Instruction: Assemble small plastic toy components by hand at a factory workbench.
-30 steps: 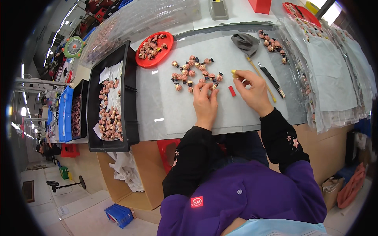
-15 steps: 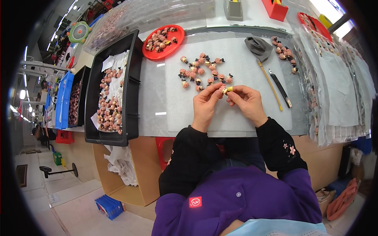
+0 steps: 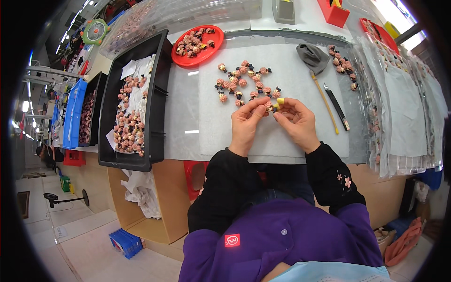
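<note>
Low over the front of a white mat [image 3: 221,136], my left hand [image 3: 246,127] pinches a small doll-head figurine [image 3: 269,106] with pink curly hair between thumb and fingertips. My right hand [image 3: 299,124] grips its other side; yellow wraps cover two of its fingertips. The figurine's underside is hidden by the fingers. Just beyond my hands lie several similar figurines [image 3: 242,82], pink-haired with dark parts, loosely scattered on the mat.
Left stands a black bin [image 3: 158,101] with more figurines on white sheets. A red round tray [image 3: 206,55] of figurines sits at the back. Right lie a grey cloth pouch [image 3: 314,57], a thin wooden stick [image 3: 325,104] and a black pen-like tool [image 3: 336,105]. Plastic-bagged sheets [image 3: 406,117] hang beyond.
My right fingers have shifted on the figurine, with the index finger lifting slightly and spreading from the other. The figurine has turned a little. My left hand stays nearly in place.
</note>
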The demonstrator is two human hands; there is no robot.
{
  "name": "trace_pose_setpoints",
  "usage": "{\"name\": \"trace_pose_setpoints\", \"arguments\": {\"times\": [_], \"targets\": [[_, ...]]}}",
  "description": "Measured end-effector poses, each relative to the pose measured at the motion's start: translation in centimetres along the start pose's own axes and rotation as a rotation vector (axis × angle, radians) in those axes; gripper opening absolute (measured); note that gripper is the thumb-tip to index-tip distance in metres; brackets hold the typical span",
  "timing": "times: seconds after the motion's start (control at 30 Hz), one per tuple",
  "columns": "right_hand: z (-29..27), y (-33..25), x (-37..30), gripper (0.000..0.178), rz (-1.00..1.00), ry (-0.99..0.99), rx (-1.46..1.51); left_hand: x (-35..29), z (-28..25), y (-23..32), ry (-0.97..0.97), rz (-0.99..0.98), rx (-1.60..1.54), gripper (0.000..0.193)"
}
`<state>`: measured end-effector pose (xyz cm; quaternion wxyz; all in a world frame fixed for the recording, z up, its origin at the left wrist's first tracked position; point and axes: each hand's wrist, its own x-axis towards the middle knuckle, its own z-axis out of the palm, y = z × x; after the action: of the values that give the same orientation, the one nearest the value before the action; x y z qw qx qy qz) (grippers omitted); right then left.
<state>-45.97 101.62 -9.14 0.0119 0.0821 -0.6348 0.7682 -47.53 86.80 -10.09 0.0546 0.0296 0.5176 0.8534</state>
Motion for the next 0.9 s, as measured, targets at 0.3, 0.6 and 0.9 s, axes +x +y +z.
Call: {"name": "trace_pose_setpoints", "arguments": {"times": [0.3,0.6,0.9], "targets": [[0.28,-0.3,-0.04,0.04,-0.106,0.041,-0.154,-0.02,-0.12,0.29,-0.065,0.018,-0.026,0.024],[0.19,-0.17,-0.08,0.039,-0.119,0.058,-0.205,-0.06,0.04,0.48,-0.085,-0.017,-0.049,0.033],[0.22,-0.19,-0.09,0.04,-0.143,0.069,-0.218,-0.03,-0.15,0.0,-0.11,-0.04,-0.033,0.028]]}}
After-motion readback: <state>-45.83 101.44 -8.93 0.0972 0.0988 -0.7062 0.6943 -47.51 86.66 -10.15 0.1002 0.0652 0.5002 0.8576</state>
